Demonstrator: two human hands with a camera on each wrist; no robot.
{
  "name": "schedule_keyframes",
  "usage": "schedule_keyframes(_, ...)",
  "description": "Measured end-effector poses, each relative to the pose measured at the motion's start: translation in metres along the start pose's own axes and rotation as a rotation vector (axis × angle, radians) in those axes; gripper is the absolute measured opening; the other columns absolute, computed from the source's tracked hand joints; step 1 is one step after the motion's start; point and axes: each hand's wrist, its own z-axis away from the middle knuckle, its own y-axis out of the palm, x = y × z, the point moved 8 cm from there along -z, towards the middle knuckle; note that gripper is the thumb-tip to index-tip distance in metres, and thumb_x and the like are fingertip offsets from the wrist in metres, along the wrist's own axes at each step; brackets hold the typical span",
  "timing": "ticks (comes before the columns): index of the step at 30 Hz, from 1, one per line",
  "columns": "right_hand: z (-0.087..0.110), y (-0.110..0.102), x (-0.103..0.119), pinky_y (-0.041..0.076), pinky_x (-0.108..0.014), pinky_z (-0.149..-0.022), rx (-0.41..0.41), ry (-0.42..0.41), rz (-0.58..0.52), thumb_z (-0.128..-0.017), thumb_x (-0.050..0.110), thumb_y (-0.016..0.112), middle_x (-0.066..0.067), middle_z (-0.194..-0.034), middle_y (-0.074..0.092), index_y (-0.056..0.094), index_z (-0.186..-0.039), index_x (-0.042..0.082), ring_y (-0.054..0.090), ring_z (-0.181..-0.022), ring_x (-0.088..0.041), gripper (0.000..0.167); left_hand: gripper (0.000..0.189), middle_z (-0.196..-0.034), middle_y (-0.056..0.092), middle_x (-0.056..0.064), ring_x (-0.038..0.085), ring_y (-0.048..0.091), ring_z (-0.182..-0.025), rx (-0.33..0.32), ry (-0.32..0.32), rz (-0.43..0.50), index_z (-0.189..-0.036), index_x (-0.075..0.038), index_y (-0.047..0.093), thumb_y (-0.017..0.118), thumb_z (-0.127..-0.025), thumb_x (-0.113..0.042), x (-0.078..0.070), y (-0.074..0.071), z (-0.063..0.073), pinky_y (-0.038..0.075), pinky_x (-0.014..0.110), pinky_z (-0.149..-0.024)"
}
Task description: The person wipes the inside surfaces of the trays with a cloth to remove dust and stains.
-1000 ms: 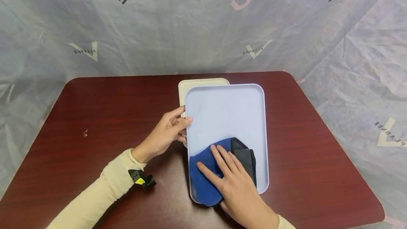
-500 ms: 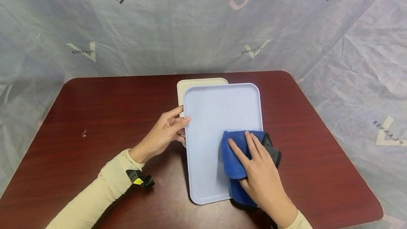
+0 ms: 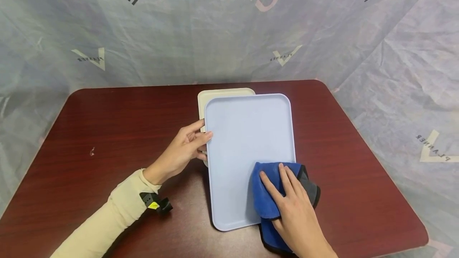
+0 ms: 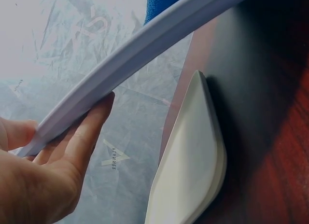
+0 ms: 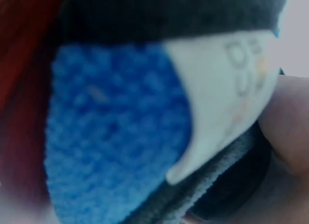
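My left hand (image 3: 179, 148) grips the left edge of a pale blue tray (image 3: 247, 130), thumb over the rim and fingers beneath. In the left wrist view the tray is raised and tilted above a cream tray (image 4: 186, 161) lying on the table. On the lower right part of the blue tray, my right hand (image 3: 295, 206) holds a folded blue cloth (image 3: 265, 194) with a dark grey side, fingers spread over its top and thumb tucked at the fold. Part of the cloth hangs past the tray's edge. The right wrist view shows a white tag (image 5: 227, 89) on the cloth.
The dark red table (image 3: 118, 130) has rounded far corners. Behind it and to the right hangs a grey plastic sheet (image 3: 161, 31) with printed lettering. A black strap with a yellow label (image 3: 154, 205) sits at the left wrist.
My right hand and the cloth have moved right across the blue tray to its right edge, then slightly down toward the near side. The left hand keeps its hold on the tray.
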Motion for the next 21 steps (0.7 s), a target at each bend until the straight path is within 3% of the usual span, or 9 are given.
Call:
schedule_keyframes(9,-0.011,-0.003,0.010,0.034,-0.060,-0.109,0.035,-0.021,-0.009,-0.074,0.006,0.068,-0.027,-0.158,0.025,0.035,-0.156,0.027,0.022,-0.147,-0.041,0.090,0.043,-0.108,0.072,0.013,0.026,0.073,-0.087,-0.011,0.007,-0.002,-0.147,-0.006,0.044,0.051,-0.105,-0.012,-0.001,-0.003,0.001,0.061,0.042,-0.064)
schedule_keyframes(17,-0.030,-0.004,0.047,0.037,-0.060,-0.108,0.000,-0.175,0.052,-0.068,0.013,0.077,-0.029,-0.156,0.028,0.038,-0.155,0.023,0.025,-0.145,-0.043,0.096,0.044,-0.108,0.072,0.015,0.026,0.073,-0.088,-0.023,0.016,-0.010,-0.147,-0.007,0.043,0.052,-0.104,-0.012,-0.004,-0.002,0.002,0.061,0.041,-0.064)
schedule_keyframes(21,-0.037,-0.002,0.065,0.034,-0.058,-0.111,0.004,-0.241,0.069,-0.057,0.014,0.085,-0.030,-0.156,0.026,0.040,-0.154,0.021,0.023,-0.146,-0.042,0.107,0.044,-0.110,0.071,0.019,0.028,0.073,-0.089,-0.024,0.023,-0.020,-0.148,-0.008,0.044,0.052,-0.105,-0.012,-0.004,-0.002,0.002,0.061,0.044,-0.064)
